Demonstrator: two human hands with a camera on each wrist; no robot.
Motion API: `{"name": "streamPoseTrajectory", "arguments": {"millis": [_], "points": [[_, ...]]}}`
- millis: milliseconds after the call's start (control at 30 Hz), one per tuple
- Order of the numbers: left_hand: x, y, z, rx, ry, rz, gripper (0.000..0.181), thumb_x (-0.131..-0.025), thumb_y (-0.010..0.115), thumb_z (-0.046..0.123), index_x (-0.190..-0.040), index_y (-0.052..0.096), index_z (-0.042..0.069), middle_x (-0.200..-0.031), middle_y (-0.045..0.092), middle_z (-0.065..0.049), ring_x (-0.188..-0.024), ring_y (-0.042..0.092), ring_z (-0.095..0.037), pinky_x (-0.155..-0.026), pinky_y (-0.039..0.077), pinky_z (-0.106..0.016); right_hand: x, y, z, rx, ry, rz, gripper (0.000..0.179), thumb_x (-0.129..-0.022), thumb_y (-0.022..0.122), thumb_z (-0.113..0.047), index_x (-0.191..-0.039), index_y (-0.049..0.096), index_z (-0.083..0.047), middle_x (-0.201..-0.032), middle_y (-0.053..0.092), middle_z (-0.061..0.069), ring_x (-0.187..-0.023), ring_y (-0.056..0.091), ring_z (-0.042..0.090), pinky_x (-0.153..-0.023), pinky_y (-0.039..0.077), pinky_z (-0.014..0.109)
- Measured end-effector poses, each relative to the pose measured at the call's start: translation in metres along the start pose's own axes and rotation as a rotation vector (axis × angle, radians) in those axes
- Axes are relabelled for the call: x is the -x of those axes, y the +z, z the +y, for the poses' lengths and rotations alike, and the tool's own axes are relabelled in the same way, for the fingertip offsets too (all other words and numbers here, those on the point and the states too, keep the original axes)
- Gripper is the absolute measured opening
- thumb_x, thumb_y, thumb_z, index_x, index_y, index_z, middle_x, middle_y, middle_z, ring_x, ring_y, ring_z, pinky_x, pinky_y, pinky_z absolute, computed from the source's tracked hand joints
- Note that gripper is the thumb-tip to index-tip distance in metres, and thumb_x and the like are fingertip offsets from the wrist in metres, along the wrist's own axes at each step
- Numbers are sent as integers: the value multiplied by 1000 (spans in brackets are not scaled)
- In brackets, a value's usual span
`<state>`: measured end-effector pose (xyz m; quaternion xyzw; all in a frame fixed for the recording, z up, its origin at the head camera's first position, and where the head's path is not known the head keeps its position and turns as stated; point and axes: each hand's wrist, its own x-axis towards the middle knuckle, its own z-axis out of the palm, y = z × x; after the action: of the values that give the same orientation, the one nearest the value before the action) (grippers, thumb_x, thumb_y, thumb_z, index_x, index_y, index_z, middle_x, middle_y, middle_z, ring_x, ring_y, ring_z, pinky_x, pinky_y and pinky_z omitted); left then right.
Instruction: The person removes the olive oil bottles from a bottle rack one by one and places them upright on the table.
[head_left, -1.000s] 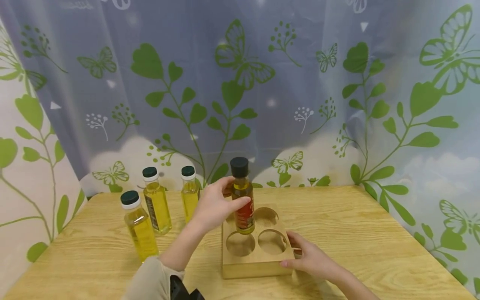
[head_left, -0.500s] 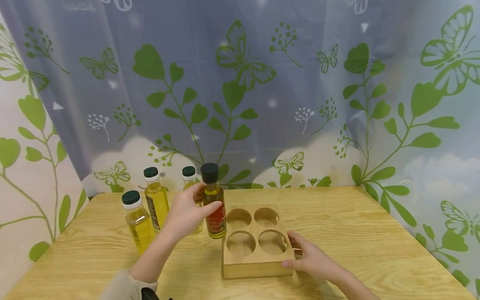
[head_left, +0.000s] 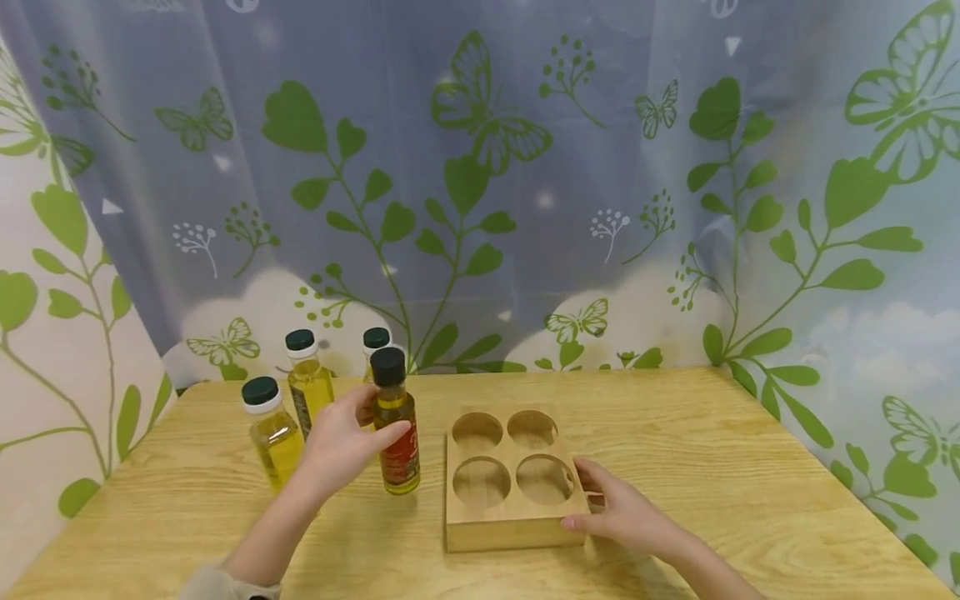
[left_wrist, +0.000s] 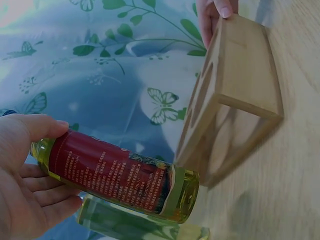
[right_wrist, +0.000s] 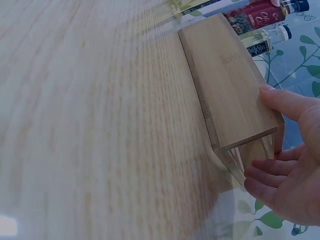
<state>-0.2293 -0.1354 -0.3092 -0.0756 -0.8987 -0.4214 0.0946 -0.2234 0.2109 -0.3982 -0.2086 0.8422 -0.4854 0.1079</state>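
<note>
My left hand [head_left: 337, 442] grips a dark-capped bottle of olive oil [head_left: 400, 454] with a red label, thumb on one side and fingers on the other. It stands nearly upright, close over the table, left of a wooden bottle rack [head_left: 517, 535] with round holes in its top. In the left wrist view, the thumb lies on the red label [left_wrist: 100, 165]. My right hand [head_left: 622, 512] holds the rack's right end. The right wrist view has its thumb on the rack's long side [right_wrist: 230, 85] and fingers curled at the open end.
Green-capped bottles of yellow oil stand on the left: one in front [head_left: 276, 446], one behind it [head_left: 311, 392], and a third [head_left: 377, 338] partly hidden behind the held bottle. A patterned curtain [head_left: 600, 183] hangs along the back edge of the wooden table [head_left: 720, 450].
My left hand has carried the red-labelled bottle from above the rack's holes leftward and down, to beside the rack. The right hand and rack have stayed put.
</note>
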Motion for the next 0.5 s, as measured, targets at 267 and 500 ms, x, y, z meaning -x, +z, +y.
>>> {"name": "streamPoseTrajectory", "arguments": {"millis": [267,500], "points": [[5,-3,-17,-76,-47,-1,58,-82,69,33,-127,51,2,-119,59,-19,-109,55,-37,-88,45,-51,0,-1,-1,7,7,11,86,-82,72,-23,-139,20,14,-135,33,36,-118,40,49,-94,40,54],[9,-3,-28,-124,-75,-27,61,-82,69,32,-127,49,-2,-120,57,-22,-107,55,-39,-85,46,-50,2,0,-1,-1,12,5,87,-82,72,-24,-139,19,15,-136,33,35,-119,40,47,-95,40,53]]}}
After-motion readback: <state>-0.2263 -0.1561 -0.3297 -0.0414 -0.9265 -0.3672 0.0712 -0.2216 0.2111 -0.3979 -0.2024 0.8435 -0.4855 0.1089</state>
